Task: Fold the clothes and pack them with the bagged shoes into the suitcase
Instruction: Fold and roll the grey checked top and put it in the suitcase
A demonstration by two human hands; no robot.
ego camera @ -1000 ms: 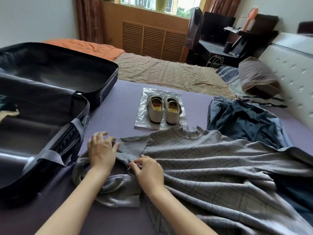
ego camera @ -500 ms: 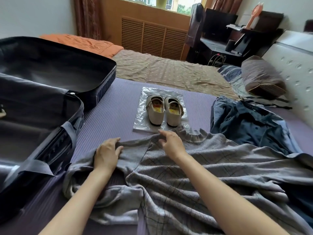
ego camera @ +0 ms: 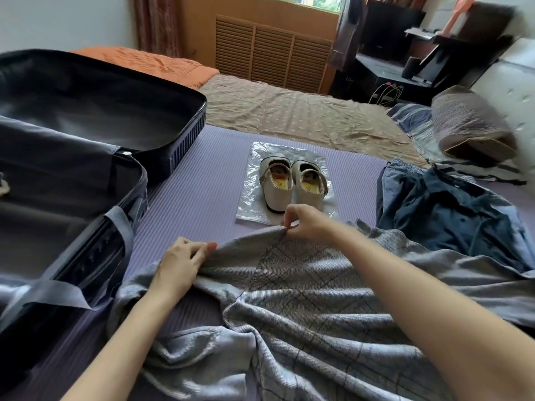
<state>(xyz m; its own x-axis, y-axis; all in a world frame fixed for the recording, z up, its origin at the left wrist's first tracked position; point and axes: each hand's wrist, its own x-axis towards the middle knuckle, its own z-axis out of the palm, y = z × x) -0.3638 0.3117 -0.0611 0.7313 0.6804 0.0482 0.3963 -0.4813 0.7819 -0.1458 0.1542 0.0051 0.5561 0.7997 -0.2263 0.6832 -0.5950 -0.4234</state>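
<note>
half a second ago the right hand (ego camera: 307, 224) lies flat on the top edge of the grey checked garment (ego camera: 304, 299). now its fingers (ego camera: 289, 218) pinch that edge and pull it up into a small peak. the left hand (ego camera: 179, 264), which then only rests on the cloth, now has its fingers (ego camera: 202, 250) gathered round the same edge, thumb against fingertips, gripping a fold.

the garment lies rumpled on the purple bed (ego camera: 197, 180). its top edge is under both sets of fingers, and its long axis runs from there back toward the person, spreading to the right. a loose part is bunched beneath the left forearm.

just beyond the right fingers stands the pair of pale shoes (ego camera: 292, 183) on a clear plastic bag (ego camera: 252, 209). they are side by side, toes toward the fingers, their length running away from the person. the near toe is almost at the knuckles.

left of the left fingers the dark suitcase (ego camera: 72, 157) lies open on the bed. right of the right fingers a dark blue garment (ego camera: 451, 215) is heaped, touching the grey one's edge.
</note>
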